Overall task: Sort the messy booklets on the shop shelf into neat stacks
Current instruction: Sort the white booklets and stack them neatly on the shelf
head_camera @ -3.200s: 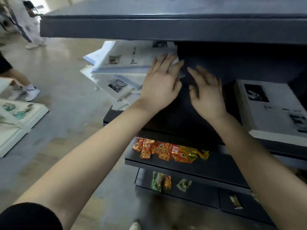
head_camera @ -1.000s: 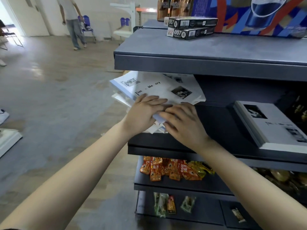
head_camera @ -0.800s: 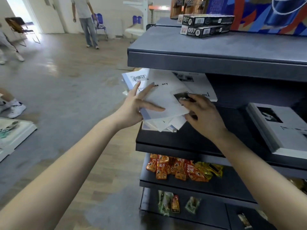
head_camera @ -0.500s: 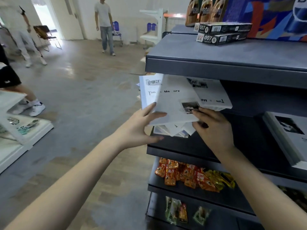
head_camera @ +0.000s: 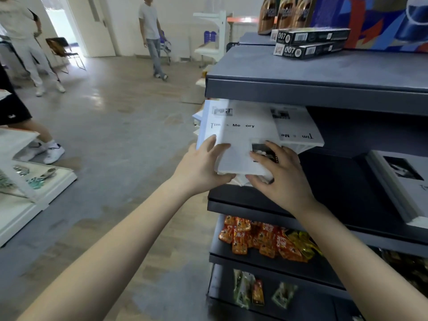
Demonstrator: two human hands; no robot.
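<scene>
Head view: the upper shelf (head_camera: 301,89) cuts off the far edge of the pile (head_camera: 298,128), and the top booklet (head_camera: 240,133) hides most of the others. The pile overhangs the shelf (head_camera: 335,181) left of the hands; bare shelf lies to their right. The left hand (head_camera: 203,167) and right hand (head_camera: 280,179) each pinch the top booklet's near edge, fingers spread on its cover.

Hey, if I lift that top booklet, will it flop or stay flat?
Probably stays flat: the top booklet shows no sag where left hand and right hand hold its near edge. Likely slick: the booklets beneath lie askew. Looks thin, so probably light.
</scene>
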